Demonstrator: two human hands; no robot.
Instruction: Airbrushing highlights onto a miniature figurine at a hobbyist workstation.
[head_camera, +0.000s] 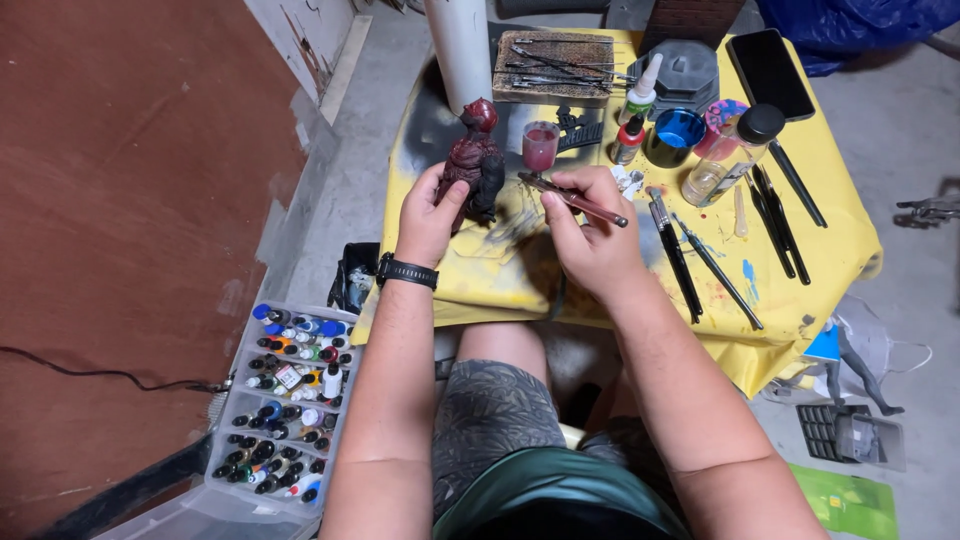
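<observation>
A yellow-covered table (820, 180) carries brushes (700, 255), bottles and a small cup (540, 146) of red liquid. Over it, the left hand (428, 215) is wrapped around a dark red figure (476, 160) — held upright. The right hand (590, 230) pinches an airbrush (572, 198), its tip just beside the figure.

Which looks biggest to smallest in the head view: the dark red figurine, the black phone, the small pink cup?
1. Dark red figurine, held in the left hand.
2. Black phone, nearly alike and farther away, so unsure.
3. Small pink cup.
</observation>
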